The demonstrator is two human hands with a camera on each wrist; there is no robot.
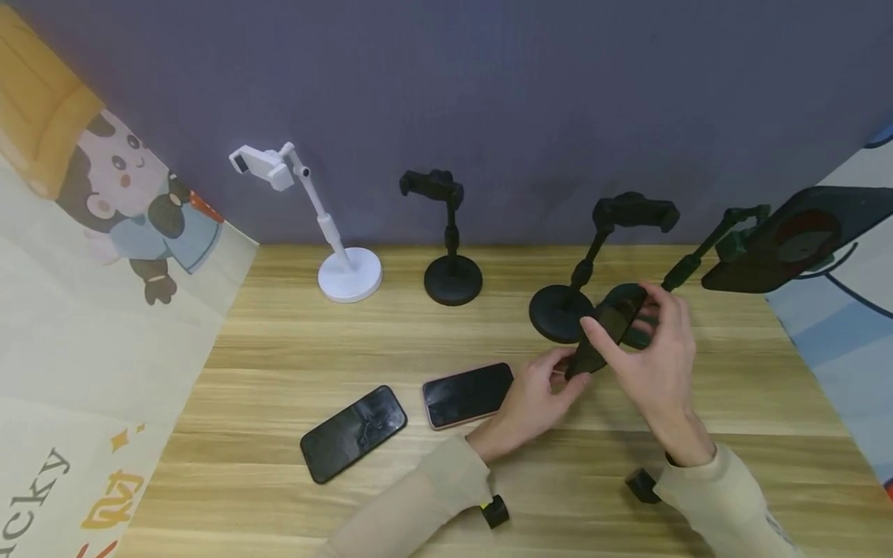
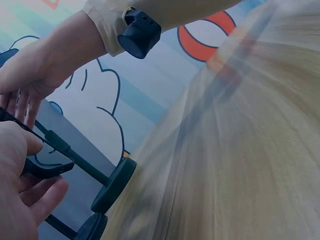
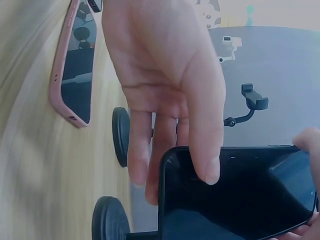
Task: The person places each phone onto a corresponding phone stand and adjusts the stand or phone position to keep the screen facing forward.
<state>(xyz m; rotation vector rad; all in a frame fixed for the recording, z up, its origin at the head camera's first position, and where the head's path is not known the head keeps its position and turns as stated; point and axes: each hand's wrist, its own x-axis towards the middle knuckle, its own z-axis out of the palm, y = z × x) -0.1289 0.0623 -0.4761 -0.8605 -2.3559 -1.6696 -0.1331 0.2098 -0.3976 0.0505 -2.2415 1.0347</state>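
Note:
Both hands hold a black phone [image 1: 605, 332], tilted above the table. My left hand [image 1: 536, 397] pinches its lower end, with the thumb [image 3: 207, 167] over the dark screen and the other fingers behind. At the upper end my right hand [image 1: 659, 360] grips the phone by its edges between thumb and fingers. Right behind the phone is a black phone stand [image 1: 561, 312] with a bare clamp. A dark green stand [image 1: 685, 269] farther right bears a large dark device [image 1: 774, 252]. Beside my left hand lies a pink-edged phone [image 1: 463, 395], screen up.
Another black phone [image 1: 353, 434] lies screen up on the wooden table [image 1: 265, 372]. A white stand [image 1: 350, 275] and a small black stand [image 1: 453, 280] are at the back left, clamps bare. Behind them rises a grey-blue panel [image 1: 488, 93]. Printed sheets [image 1: 56, 333] flank the table.

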